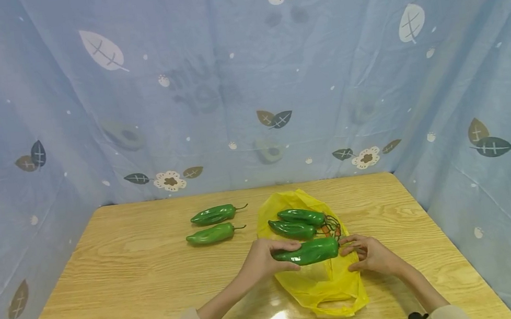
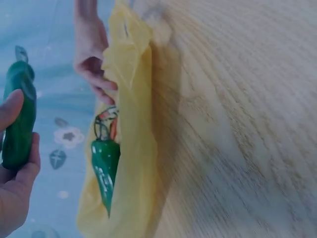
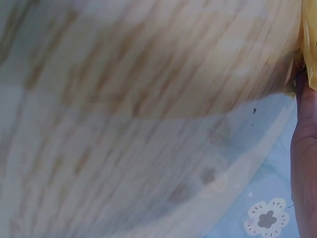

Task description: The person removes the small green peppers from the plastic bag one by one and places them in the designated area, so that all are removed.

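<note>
My left hand [image 1: 265,258] grips a glossy green chili pepper [image 1: 317,251] by its pointed end, thumb and fingers on opposite sides, above a yellow plastic bag [image 1: 308,286]. The same pepper [image 2: 20,119] appears at the left of the left wrist view. Two more green peppers [image 1: 301,217] lie in the bag's opening, their dark stems bunched with small orange-red pieces [image 1: 337,231]. On the bag's right side, my right hand [image 1: 374,257] holds the edge with curled fingers. Only a finger [image 3: 308,148] beside the yellow plastic shows in the right wrist view.
Left of the bag, two green peppers [image 1: 214,214] lie side by side on the wooden table [image 1: 136,278], stems pointing right. A blue patterned curtain [image 1: 208,80] hangs behind the table and along both sides.
</note>
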{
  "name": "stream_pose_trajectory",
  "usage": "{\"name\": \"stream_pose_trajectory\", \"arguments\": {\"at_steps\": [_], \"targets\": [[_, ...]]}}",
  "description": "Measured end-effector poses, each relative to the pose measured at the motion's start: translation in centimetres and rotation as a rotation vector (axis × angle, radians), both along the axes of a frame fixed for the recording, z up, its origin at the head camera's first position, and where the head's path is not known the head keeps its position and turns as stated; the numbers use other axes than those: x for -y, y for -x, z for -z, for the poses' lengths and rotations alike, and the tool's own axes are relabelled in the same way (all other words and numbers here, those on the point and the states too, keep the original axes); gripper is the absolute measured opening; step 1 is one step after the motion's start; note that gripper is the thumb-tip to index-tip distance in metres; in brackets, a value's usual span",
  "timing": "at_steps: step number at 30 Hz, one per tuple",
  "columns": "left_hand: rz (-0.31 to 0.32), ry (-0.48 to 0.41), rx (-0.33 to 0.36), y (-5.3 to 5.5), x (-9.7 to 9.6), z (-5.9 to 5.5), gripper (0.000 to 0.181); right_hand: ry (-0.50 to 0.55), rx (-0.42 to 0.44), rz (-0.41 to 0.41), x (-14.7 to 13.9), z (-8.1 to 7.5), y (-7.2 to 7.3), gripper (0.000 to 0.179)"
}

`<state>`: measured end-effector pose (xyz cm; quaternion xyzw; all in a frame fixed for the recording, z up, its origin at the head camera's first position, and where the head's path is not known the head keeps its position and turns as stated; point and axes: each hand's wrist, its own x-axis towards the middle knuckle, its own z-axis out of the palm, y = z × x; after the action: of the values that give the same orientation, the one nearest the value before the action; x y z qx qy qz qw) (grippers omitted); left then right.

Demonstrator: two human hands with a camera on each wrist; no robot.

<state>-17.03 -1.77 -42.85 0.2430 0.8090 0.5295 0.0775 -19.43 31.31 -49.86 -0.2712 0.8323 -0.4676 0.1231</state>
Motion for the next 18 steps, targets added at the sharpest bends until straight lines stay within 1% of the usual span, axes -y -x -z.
{"name": "stream_pose_trajectory", "arguments": {"at_steps": [2,6,10,14,16,18], "targets": [[0.003,-0.007,0.013,-0.6,0.4,-0.3,0.037,0.012,0.009,-0.005,0.0,0.1,0.0,0.036],[0.016,-0.029,0.043,-1.5,1.1,-0.7,0.036,0.009,-0.012,-0.018,0.1,0.3,0.0,0.031],[0.031,-0.050,0.073,-2.5,1.6,-0.8,0.036,-0.011,-0.014,-0.001,0.2,0.3,0.0,0.029],[0.070,-0.049,0.057,-3.7,2.0,-1.1,0.036,-0.035,-0.001,0.015,0.1,0.1,-0.1,0.029],[0.089,-0.053,0.049,-4.2,2.3,-1.1,0.036,-0.040,-0.012,0.010,0.1,0.0,-0.1,0.030],[0.103,-0.070,0.058,-4.8,2.7,-1.1,0.036,-0.037,-0.013,0.006,0.2,-0.2,0.0,0.031]]}}
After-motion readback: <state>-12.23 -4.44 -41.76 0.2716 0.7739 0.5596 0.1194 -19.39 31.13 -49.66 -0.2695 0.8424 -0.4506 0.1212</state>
